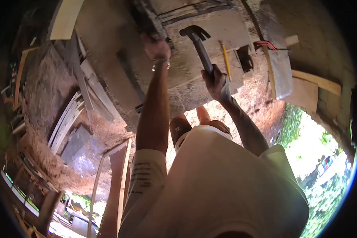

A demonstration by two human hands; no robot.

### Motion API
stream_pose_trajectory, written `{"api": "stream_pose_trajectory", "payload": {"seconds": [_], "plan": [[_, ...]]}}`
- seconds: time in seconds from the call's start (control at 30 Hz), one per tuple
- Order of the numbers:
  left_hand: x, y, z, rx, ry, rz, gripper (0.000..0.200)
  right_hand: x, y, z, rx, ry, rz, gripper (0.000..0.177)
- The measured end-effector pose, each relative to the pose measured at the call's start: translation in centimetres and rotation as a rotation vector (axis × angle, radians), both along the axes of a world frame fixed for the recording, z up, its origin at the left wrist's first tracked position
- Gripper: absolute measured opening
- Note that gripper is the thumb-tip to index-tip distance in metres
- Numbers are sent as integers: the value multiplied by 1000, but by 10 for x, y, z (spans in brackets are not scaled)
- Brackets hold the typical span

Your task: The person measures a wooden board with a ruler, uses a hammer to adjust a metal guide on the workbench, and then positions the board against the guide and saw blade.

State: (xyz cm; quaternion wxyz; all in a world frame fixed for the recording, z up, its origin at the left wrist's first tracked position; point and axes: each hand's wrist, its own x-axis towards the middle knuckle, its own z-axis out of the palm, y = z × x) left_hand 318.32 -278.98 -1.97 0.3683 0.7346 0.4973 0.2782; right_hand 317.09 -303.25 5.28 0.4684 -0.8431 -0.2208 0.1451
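Note:
My right hand (217, 83) is closed round the handle of a hammer (202, 47), whose claw head points up and away from me over the wooden workbench (190, 87). My left hand (158, 48), blurred and with a bracelet at the wrist, is at the near end of a dark piece of wood (146, 18); its fingers are smeared, so its grip is unclear. A yellow pencil (225, 59) lies on the bench to the right of the hammer, near a dark square opening (244, 58).
Boards (69, 119) lean and lie at the left above a sawdust-strewn floor (43, 150). A red-handled tool (265, 45) rests at the bench's right, by a grey board (281, 73). An upright wooden frame (125, 174) stands at the lower left.

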Motion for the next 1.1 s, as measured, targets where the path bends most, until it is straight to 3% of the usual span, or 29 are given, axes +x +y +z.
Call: {"api": "stream_pose_trajectory", "payload": {"seconds": [0.07, 0.17, 0.27, 0.33, 0.37, 0.4, 0.47, 0.57, 0.6, 0.67, 0.7, 0.8, 0.87, 1.0, 1.03, 1.1], "plan": [[1, 6, -24, 5, 103, -2, 49, -13, -32, 15, -59, 0, -15, 21], [4, -6, 14, -116, -84, 11, 44, -40, -92, 22, -90, 102, 11, 18], [-4, -52, 45, 589, 194, -128, 39, -73, -155, 23, -134, 235, 10, 24], [3, -101, 53, 609, -20, -548, 48, -90, -188, 37, -144, 278, 47, 24], [8, -126, 35, 334, -101, -784, 39, -94, -196, 41, -148, 305, 69, 24], [13, -149, 16, 46, -179, -1003, 31, -89, -200, 51, -108, 511, 21, 23], [19, -185, 17, -325, -81, -1133, 23, -70, -209, 84, -20, 914, -94, 22], [16, -217, 14, -305, -12, -1157, 32, -14, -234, 87, -14, 1153, -26, 21], [17, -218, 19, -96, -6, -1206, 36, 2, -243, 83, 21, 1230, 11, 24], [16, -207, 24, 321, 2, -1266, 44, 22, -250, 82, -29, 1237, -129, 27], [17, -201, 24, 344, 58, -1316, 47, 59, -230, 117, -267, 1302, 72, 28], [27, -172, 1, 386, 41, -1520, 43, 107, -223, 111, -475, 1404, 138, 25], [30, -155, -3, 450, 113, -1531, 38, 137, -210, 101, -633, 1344, 261, 33], [22, -145, 1, 422, 102, -1532, 32, 193, -160, 76, -827, 1487, 489, 37], [24, -153, 34, 352, 171, -1538, 24, 205, -148, 73, -936, 1439, 568, 36], [11, -172, 36, 243, 82, -1438, 34, 226, -124, 71, -1047, 1524, 600, 34]]}}
